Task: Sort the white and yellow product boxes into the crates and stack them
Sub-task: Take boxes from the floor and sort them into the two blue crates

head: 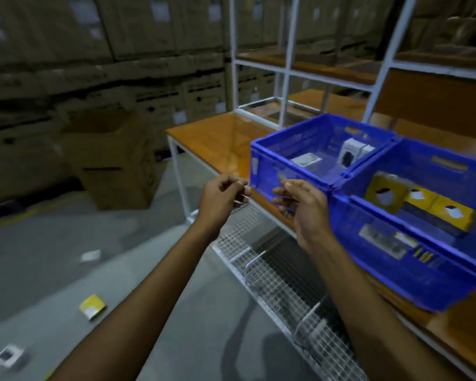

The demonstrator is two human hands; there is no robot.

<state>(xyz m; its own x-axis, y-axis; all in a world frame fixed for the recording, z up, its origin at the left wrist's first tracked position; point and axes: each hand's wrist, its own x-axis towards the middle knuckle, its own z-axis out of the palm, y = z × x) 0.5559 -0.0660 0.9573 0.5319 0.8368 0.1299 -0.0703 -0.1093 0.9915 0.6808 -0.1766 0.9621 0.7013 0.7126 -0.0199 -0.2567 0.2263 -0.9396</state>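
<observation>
Fingers [238, 185] of left hand [221, 198] and right hand [304, 213] are loosely curled and empty by the left crate [264, 171], probably reaching to grip it. White boxes [352, 152] lie inside; yellow boxes [423, 204] fill the right crate [451, 284] on the bench [212, 138].

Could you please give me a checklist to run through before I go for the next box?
1. Hands free: left hand and right hand appear to hold nothing: ok.
2. Left crate holds white only; a white box stands in it: ok.
3. Right crate holds yellow boxes: ok.
4. Floor cleared: a stray yellow box and a stray white box lie there: not ok.
5. Crates stacked: they sit side by side on the table: not ok.
6. Pale item on the floor is a product box: cannot tell.
</observation>
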